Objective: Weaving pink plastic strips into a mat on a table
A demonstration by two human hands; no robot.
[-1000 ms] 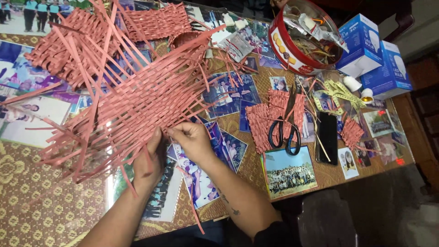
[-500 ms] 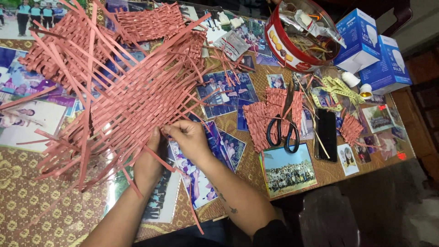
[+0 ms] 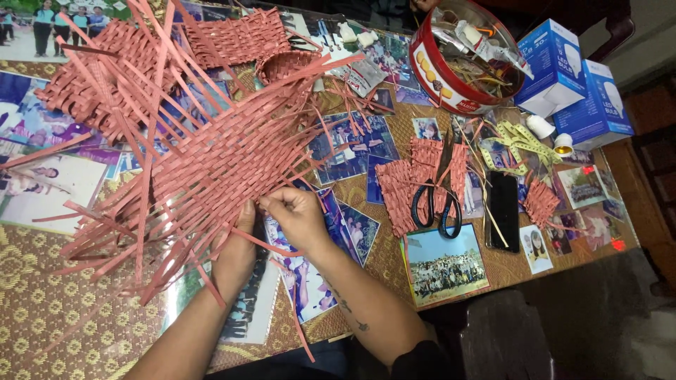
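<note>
A round red tin at the far right holds packets and scraps; the pink woven strip mat lies left of centre, long axis running near-left to far-right; right hand pinches a strip at its near edge; left hand presses beneath.

Setting: a home craft table, not a factory or shop. Evidence: the table carries a gold-patterned cloth with family and group photographs laid flat across it. Woven pink strip pieces fill the upper left. A round red tin of odds and ends, black-handled scissors, a measuring tape and blue bulb boxes occupy the upper right.
</note>
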